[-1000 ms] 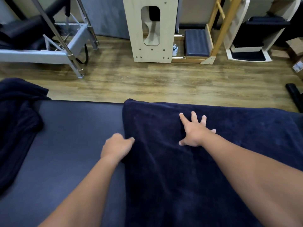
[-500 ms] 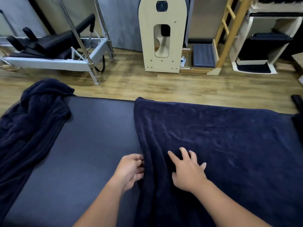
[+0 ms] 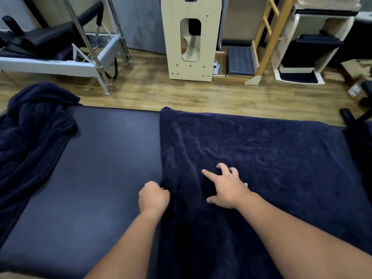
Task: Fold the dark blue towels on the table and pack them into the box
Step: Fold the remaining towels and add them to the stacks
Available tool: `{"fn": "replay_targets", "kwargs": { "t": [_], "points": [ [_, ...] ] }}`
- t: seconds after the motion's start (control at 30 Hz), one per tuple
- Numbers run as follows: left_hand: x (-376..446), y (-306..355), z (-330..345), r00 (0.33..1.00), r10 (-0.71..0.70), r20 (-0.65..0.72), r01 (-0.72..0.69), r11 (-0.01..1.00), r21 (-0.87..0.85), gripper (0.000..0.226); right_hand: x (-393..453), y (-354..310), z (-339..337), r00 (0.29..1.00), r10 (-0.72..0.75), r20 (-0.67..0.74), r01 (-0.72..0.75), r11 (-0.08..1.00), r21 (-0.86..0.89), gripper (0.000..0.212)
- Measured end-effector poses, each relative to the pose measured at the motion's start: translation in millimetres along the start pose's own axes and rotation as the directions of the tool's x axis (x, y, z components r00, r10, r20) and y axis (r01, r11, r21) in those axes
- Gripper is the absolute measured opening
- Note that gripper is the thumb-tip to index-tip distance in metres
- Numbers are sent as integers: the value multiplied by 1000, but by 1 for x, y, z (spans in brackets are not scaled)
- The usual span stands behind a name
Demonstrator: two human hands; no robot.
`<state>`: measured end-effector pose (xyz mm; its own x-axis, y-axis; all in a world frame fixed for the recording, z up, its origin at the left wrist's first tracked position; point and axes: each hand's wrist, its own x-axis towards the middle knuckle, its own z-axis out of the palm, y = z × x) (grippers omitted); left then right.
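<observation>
Folding is only beginning: the left hand [image 3: 154, 196] is pinching the spread towel's [image 3: 261, 158] edge, the right hand [image 3: 227, 188] pressing open-fingered beside it (crumpled towels [image 3: 34, 133] waiting leftward, box unseen).

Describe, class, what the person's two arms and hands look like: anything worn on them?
Both forearms are bare, with no sleeves in view. The left hand and right hand wear no gloves; no watch, bracelet or ring shows. No markings are visible.
</observation>
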<state>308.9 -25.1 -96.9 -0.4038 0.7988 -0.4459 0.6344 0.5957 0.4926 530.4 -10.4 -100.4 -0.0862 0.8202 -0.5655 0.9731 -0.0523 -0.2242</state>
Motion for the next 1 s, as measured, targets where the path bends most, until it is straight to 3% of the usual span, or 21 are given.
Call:
{"fn": "replay_targets", "kwargs": {
  "t": [0.1,0.2,0.27,0.47,0.57,0.63,0.7,0.8,0.87,0.93,1.0],
  "points": [
    [15,-35,-38,995,-29,-91,39,993,108,19,0,1,-2,1000,-6,5,6,1000,1,99],
    [24,-45,-51,993,78,-83,-61,980,187,17,1,0,1,1000,1,-11,-1,1000,0,101],
    [23,-39,-49,999,26,-38,-21,993,117,2,0,-2,2,1000,16,-12,-15,1000,5,100],
    [-5,-60,-40,975,-162,149,186,969,-162,20,-3,-7,15,998,58,-25,-59,998,-25,96],
    [-26,-76,-36,945,-184,269,222,968,-117,27,-15,-18,28,993,100,-69,-104,993,-54,83],
    [-39,-83,-33,912,-186,366,228,971,-74,23,-37,-29,41,976,16,-218,-52,986,-161,71],
    [-49,-88,-30,874,-166,457,231,969,-89,14,-64,-36,61,933,-158,-322,79,966,-246,54],
    [-58,-96,-31,871,-77,485,191,963,-190,11,-102,-44,90,934,-259,-245,205,952,-226,52],
    [-65,-100,-33,848,-20,529,242,903,-354,15,-109,-49,97,961,-200,-191,167,970,-178,66],
    [-76,-101,-35,798,34,602,372,759,-535,21,-107,-57,98,972,-170,-161,144,976,-163,75],
    [-87,-106,-29,777,61,626,413,703,-580,24,-104,-64,97,981,-141,-129,120,980,-161,79]
  ]
}}
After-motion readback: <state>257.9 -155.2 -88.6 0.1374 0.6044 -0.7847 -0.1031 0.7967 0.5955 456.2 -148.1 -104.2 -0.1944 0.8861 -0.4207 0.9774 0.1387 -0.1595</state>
